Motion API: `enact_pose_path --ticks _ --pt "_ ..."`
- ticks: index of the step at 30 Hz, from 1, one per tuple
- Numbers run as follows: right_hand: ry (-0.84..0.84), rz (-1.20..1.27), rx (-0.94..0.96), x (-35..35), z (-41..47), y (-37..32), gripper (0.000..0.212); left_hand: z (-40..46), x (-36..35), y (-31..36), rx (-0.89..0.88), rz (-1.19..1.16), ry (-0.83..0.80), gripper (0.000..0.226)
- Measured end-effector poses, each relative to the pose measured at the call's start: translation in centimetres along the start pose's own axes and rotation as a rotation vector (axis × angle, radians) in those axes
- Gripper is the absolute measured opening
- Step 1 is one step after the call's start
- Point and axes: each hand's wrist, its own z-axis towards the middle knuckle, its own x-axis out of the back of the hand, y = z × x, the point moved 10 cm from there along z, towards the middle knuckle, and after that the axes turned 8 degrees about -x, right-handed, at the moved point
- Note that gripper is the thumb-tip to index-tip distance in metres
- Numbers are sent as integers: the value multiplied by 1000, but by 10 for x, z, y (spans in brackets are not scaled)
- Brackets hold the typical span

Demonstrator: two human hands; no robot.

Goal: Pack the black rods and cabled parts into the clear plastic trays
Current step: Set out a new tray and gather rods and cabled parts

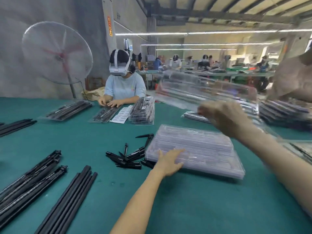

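Observation:
A stack of clear plastic trays [202, 146] lies on the green table in front of me. My left hand [170, 160] rests flat on the stack's near left corner, fingers straight. My right hand [224, 115] is raised above the stack and grips the edge of one clear tray [202, 88], lifted in the air and blurred. Black rods [70, 198] lie at the lower left, next to a bundle of cabled parts [32, 181]. A heap of short black pieces [128, 157] sits just left of the stack.
A person in a headset [124, 81] works across the table, with filled trays [143, 110] stacked beside them. More filled trays [283, 114] stand at the right. A standing fan [57, 53] is at the back left. More rods [15, 125] lie at the far left.

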Motion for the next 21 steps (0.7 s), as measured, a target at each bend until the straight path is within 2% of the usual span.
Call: enact_pose_path --ticks 3,4,5,7,9,10,12,14,18,21 --pt "-392 -79 -21 -81 -120 -54 27 -61 18 -30 114 11 123 49" --pt "-476 -107 -6 -99 -156 -68 35 -87 21 -43 159 44 119 45" --pt "-491 -62 -9 -110 -182 -76 44 -113 27 -55 183 60 117 40" --pt "-337 28 -26 -97 -199 -83 42 -167 47 -71 192 32 183 32" --pt "-174 67 -16 -76 -214 -98 27 -219 86 -85 218 63 350 26" --pt "-125 81 2 -66 -220 -107 26 -244 108 -92 253 100 438 24" --pt "-87 103 0 -47 -231 -122 42 -286 142 -109 384 184 505 23" --pt "-90 133 -21 -33 -245 -137 56 -312 150 -126 494 255 418 20" --pt "-105 158 -91 -12 -267 -160 65 -327 115 -134 539 361 196 20" --pt "-140 206 -161 -6 -279 -163 65 -327 98 -139 587 538 171 31"
